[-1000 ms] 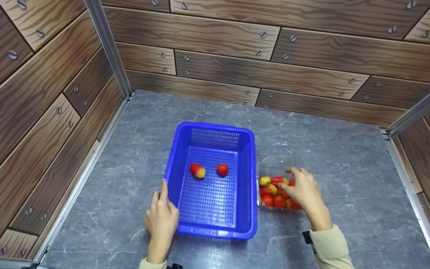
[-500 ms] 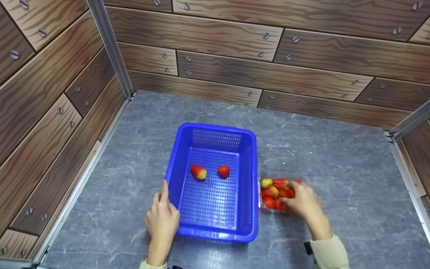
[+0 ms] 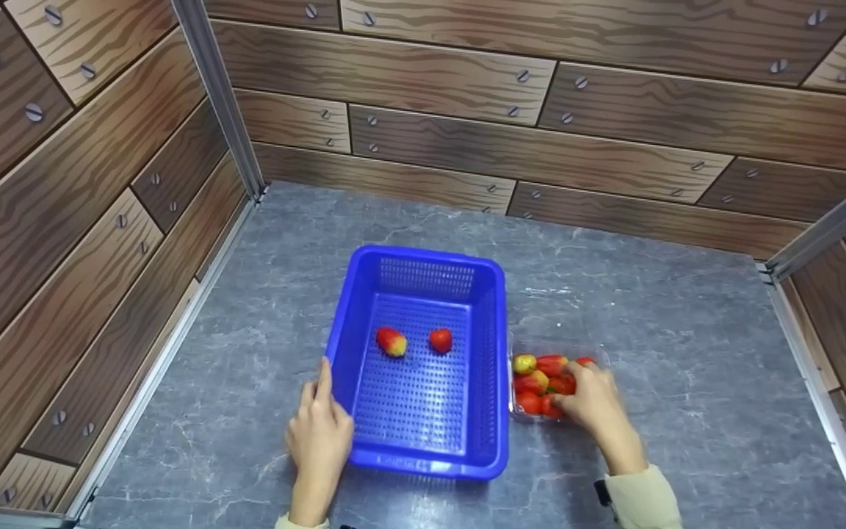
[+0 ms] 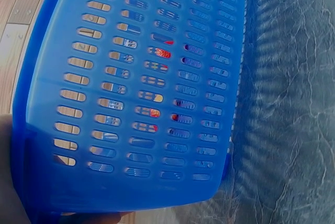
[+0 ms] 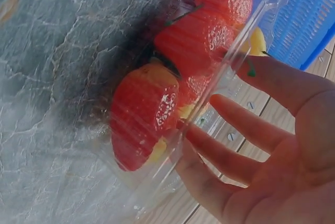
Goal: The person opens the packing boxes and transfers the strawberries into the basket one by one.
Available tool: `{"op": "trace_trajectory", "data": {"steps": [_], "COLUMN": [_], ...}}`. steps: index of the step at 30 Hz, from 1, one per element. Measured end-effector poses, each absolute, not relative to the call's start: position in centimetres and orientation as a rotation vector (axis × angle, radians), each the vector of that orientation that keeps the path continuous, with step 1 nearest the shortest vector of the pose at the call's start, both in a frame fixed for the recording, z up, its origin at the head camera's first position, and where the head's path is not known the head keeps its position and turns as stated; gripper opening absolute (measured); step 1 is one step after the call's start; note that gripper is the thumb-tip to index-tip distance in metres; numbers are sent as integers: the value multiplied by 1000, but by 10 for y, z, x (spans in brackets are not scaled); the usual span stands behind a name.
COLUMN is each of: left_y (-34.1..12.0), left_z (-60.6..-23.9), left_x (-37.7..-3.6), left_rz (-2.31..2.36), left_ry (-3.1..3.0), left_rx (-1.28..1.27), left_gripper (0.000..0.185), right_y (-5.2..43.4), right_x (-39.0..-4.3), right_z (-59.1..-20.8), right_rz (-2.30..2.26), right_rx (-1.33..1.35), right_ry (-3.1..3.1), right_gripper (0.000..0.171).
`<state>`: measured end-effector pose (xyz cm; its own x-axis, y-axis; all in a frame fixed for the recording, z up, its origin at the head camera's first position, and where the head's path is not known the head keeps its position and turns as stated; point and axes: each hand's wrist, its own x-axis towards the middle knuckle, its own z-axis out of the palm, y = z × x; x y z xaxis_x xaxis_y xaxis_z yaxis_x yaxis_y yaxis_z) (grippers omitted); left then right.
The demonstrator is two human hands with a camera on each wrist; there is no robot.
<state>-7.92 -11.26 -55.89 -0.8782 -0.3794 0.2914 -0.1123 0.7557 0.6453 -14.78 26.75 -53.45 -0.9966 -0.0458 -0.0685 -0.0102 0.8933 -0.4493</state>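
Note:
My left hand [image 3: 319, 433] grips the left rim of a blue perforated plastic basket [image 3: 430, 463], index finger stretched along the edge. Inside lie a red strawberry with a yellow end [image 3: 391, 342] and a smaller all-red strawberry [image 3: 440, 340], apart from each other. To the basket's right, a clear plastic box [image 5: 162, 174] holds several red and yellow strawberries [image 5: 141, 114], some with green stems. My right hand [image 3: 597, 404] reaches over the box's edge, with spread, slightly bent fingers [image 5: 251, 124] in among the fruit. The box wall and fruit partly hide the fingertips.
The basket and box stand close side by side on a grey marbled surface [image 3: 702, 353]. Wood-patterned walls [image 3: 423, 139] enclose it at the back and both sides, with metal posts [image 3: 221, 110] at the corners.
My right hand has come down from above the box, its fingers now among the strawberries. The left hand stays on the basket rim, and the two strawberries in the basket have not moved.

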Motion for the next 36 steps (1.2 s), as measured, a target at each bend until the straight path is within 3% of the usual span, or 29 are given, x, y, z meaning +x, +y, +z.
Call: {"op": "trace_trajectory", "data": {"steps": [8,36], "left_y": [-113,-113], "left_z": [-559,-560], "left_x": [-78,-78], "left_rz": [-892,-888], "left_ry": [-2545,-2538], "left_rx": [378,367], "left_gripper": [63,62], "right_y": [269,279], "right_x": [-153,-160], "right_z": [-536,-547], "right_rz": [-694,-562], "right_rx": [-58,89], "right_ry": [3001,2995], "right_gripper": [31,39]}}
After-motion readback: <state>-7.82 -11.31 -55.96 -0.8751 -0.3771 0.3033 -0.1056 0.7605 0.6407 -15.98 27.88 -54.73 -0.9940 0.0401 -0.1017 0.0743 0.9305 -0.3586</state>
